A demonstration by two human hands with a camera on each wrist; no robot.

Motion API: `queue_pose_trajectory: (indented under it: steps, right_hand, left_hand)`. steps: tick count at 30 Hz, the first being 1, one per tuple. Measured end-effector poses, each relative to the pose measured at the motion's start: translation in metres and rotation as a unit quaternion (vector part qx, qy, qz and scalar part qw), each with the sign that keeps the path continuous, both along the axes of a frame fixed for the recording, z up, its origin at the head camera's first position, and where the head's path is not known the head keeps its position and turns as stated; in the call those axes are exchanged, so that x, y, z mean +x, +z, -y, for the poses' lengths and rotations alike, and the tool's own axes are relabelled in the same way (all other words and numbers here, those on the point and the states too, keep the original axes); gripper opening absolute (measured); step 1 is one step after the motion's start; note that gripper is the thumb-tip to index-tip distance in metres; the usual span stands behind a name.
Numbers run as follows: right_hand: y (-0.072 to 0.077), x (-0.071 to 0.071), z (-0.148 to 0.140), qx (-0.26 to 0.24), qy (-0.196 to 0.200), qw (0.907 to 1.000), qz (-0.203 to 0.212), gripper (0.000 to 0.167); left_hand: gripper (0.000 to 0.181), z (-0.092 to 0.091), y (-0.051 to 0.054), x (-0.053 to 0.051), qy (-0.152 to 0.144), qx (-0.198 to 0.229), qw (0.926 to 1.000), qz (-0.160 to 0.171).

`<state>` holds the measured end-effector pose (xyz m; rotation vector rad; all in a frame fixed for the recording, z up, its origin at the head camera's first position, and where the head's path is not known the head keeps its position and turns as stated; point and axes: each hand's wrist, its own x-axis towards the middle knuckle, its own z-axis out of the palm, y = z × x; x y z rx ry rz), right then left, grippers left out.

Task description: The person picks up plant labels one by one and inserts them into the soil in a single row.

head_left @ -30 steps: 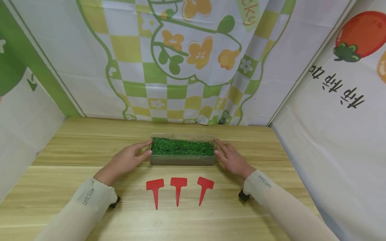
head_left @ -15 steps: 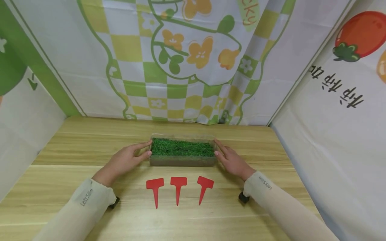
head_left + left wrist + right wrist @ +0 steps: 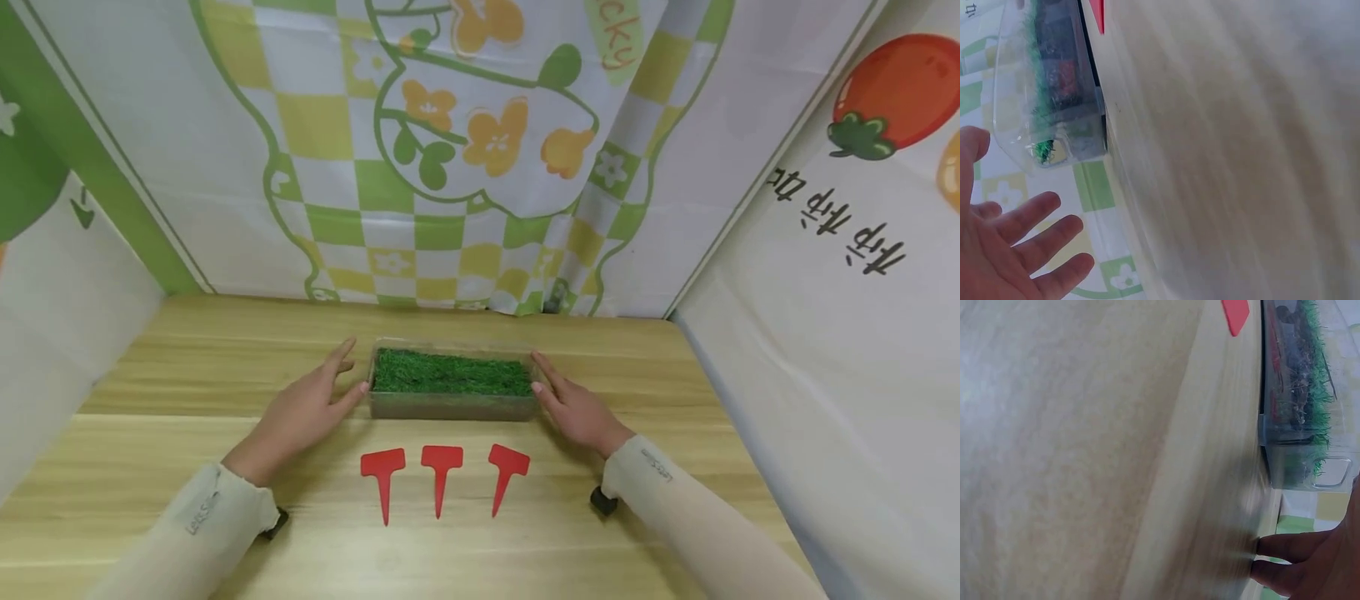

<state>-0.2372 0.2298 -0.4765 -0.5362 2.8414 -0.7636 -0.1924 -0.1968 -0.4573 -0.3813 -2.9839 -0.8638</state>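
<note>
A clear plastic box [image 3: 453, 408] filled with green artificial grass [image 3: 450, 372] stands near the back of the table. At its left end my left hand [image 3: 300, 414] has its fingers spread; in the left wrist view there is a gap between the fingers [image 3: 1054, 231] and the box. My right hand [image 3: 581, 408] is at the box's right end, thumb and fingers extended; whether it touches the wall I cannot tell. In front of the box lie three red T-shaped plant labels: a left one [image 3: 383, 462], a middle one [image 3: 442, 458] and a right one [image 3: 509, 461], their tips toward me.
A light wooden table [image 3: 450, 567] carries everything. Behind it hangs a checked, flowered cloth [image 3: 420, 225]. White printed cloth walls [image 3: 840, 350] close in the left and right sides.
My left hand has come away from the box's left end and moved slightly left and toward me. The right hand stays at the right end. The labels lie as before.
</note>
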Motion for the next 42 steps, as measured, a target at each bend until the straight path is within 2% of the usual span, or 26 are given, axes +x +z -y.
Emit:
queue_pose_trajectory:
  steps: [4, 8, 13, 15, 19, 23, 27, 35, 42]
  right_hand:
    - [0.002, 0.000, 0.002, 0.002, 0.001, 1.0000, 0.001, 0.064]
    - [0.003, 0.000, 0.003, 0.004, 0.004, 1.0000, 0.004, 0.064]
    - [0.003, 0.001, 0.001, 0.008, 0.000, 1.0000, 0.002, 0.065]
    - [0.003, 0.002, 0.001, 0.010, 0.001, 0.9999, -0.001, 0.064]
    - [0.001, 0.003, 0.001, 0.015, 0.000, 0.9999, -0.003, 0.064]
    - [-0.001, 0.001, 0.002, 0.013, 0.003, 0.9999, -0.002, 0.065]
    - [0.001, 0.000, 0.003, 0.002, 0.002, 1.0000, -0.002, 0.066]
    - [0.000, -0.004, 0.003, 0.012, 0.004, 0.9999, -0.011, 0.064]
    - [-0.001, -0.002, 0.003, 0.014, -0.003, 0.9998, -0.010, 0.062]
  left_hand:
    - [0.072, 0.004, 0.006, 0.010, 0.012, -0.003, 0.9999, -0.011]
    - [0.053, 0.001, 0.009, 0.024, 0.003, -0.016, 0.9996, -0.025]
    - [0.035, -0.014, 0.012, 0.041, -0.049, -0.035, 0.9980, -0.019]
    - [0.038, -0.020, 0.012, 0.048, -0.075, -0.047, 0.9960, -0.014]
    - [0.057, -0.030, 0.009, 0.056, -0.109, -0.087, 0.9902, 0.002]
    - [0.074, -0.034, 0.007, 0.061, -0.127, -0.107, 0.9852, 0.042]
    - [0.080, -0.037, 0.006, 0.063, -0.142, -0.106, 0.9822, 0.063]
    - [0.079, -0.042, 0.001, 0.065, -0.144, -0.125, 0.9806, 0.047]
    - [0.070, -0.049, -0.007, 0.068, -0.135, -0.150, 0.9791, 0.030]
